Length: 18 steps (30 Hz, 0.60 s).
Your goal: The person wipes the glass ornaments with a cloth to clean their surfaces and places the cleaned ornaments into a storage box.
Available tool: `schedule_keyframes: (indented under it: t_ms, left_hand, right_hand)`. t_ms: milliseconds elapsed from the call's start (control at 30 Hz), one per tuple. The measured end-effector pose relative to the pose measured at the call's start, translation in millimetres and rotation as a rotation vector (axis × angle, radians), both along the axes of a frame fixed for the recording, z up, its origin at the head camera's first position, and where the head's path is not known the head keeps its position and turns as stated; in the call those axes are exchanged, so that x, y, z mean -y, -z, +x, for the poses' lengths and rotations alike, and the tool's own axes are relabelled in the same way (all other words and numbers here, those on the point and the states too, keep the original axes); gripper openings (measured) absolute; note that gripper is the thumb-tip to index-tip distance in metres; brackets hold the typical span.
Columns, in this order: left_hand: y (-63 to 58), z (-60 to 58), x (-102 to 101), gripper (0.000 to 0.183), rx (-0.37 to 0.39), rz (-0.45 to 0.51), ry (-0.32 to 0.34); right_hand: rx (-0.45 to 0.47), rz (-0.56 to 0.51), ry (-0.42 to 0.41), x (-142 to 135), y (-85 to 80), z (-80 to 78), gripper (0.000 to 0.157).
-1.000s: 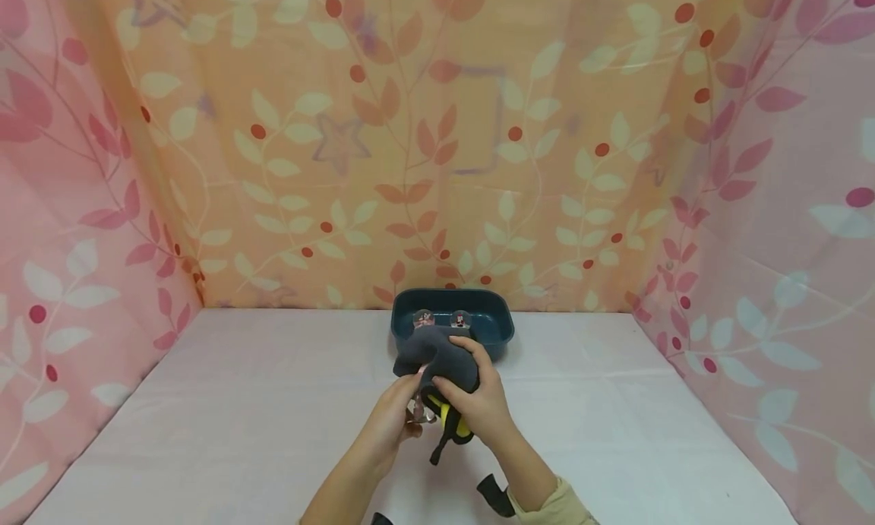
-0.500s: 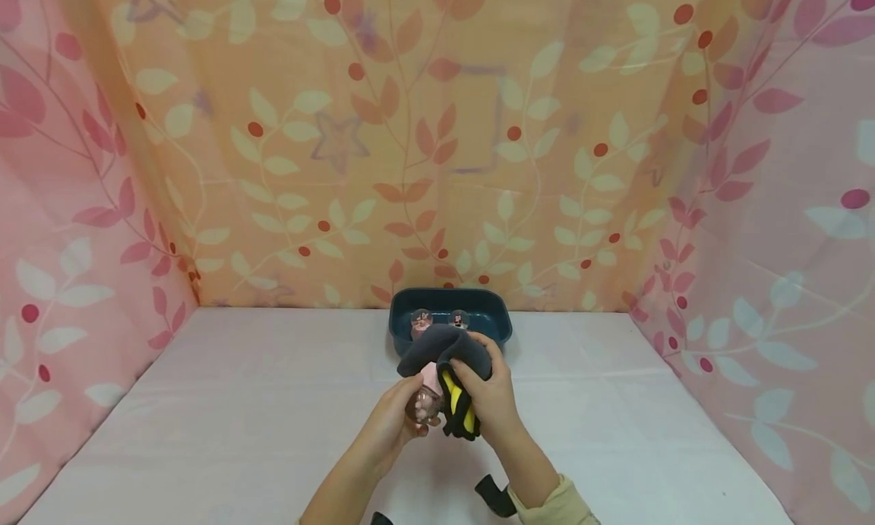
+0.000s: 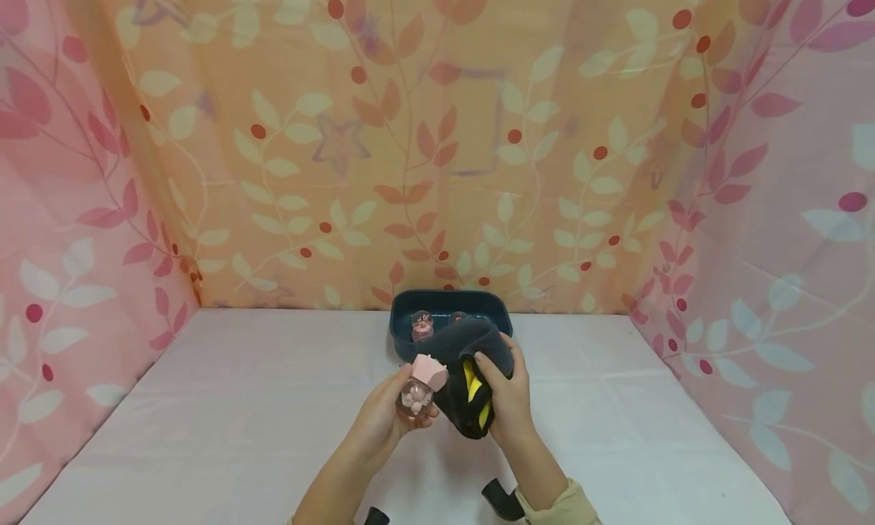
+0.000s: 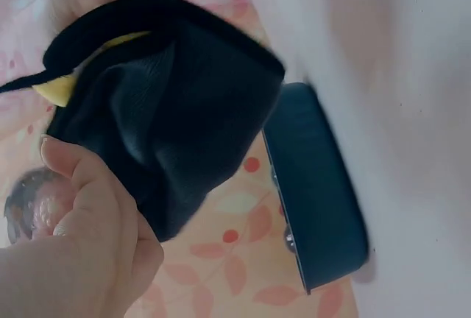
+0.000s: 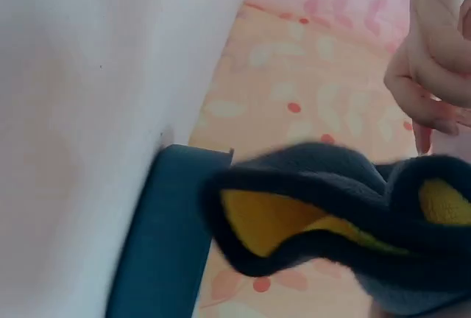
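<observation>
My left hand (image 3: 376, 419) holds a small snow globe (image 3: 415, 398) tilted, its pink base up and its clear ball down. In the left wrist view, the ball (image 4: 37, 204) shows past the fingers, while much of the globe is hidden by the hand. My right hand (image 3: 513, 400) grips a folded cloth (image 3: 461, 339), dark grey outside, yellow inside, with black edging. The cloth hangs just right of the globe and overlaps the front of a dark blue bin (image 3: 494, 300). Its yellow inner face (image 5: 257, 218) shows in the right wrist view.
Inside the bin, a pink snow globe (image 3: 422, 327) and another snow globe (image 3: 458, 316) partly hidden by the cloth stand side by side. A white-covered table (image 3: 239, 411) lies below, with patterned curtains (image 3: 410, 168) behind and at both sides. Black wrist pieces (image 3: 502, 501) hang near the forearms.
My right hand has drawn the cloth rightward off the snow globe, which was mostly covered and now shows. My left hand still holds the globe, turned with its pink base more in view.
</observation>
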<state>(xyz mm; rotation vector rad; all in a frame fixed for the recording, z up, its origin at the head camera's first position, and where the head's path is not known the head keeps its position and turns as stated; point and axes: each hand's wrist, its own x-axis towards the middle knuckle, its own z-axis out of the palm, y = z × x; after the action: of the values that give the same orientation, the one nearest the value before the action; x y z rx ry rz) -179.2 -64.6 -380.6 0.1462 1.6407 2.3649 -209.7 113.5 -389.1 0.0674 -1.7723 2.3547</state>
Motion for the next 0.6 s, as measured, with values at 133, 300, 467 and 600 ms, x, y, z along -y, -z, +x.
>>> schedule_keyframes:
  t_ms: [133,300,467,600]
  left_hand:
    - [-1.5,1.1,0,0.059,0.001,0.024,-0.002]
    - [-3.5,2.1,-3,0.059,0.013,0.027,0.002]
    - [-3.9,3.2,-6,0.056,-0.005,0.002,0.01]
    - [-2.0,1.2,-4,0.051,-0.034,-0.048,0.044]
  right_hand:
    - [-0.171,-0.015,-0.07,1,-2.9,7.3,0.053]
    - [-0.254,0.144,-0.198,5,-3.0,13.6,0.065]
    - [-0.21,0.296,-0.25,12,-1.3,15.0,0.073]
    - [-0.187,0.307,-0.217,13,0.2,13.9,0.07]
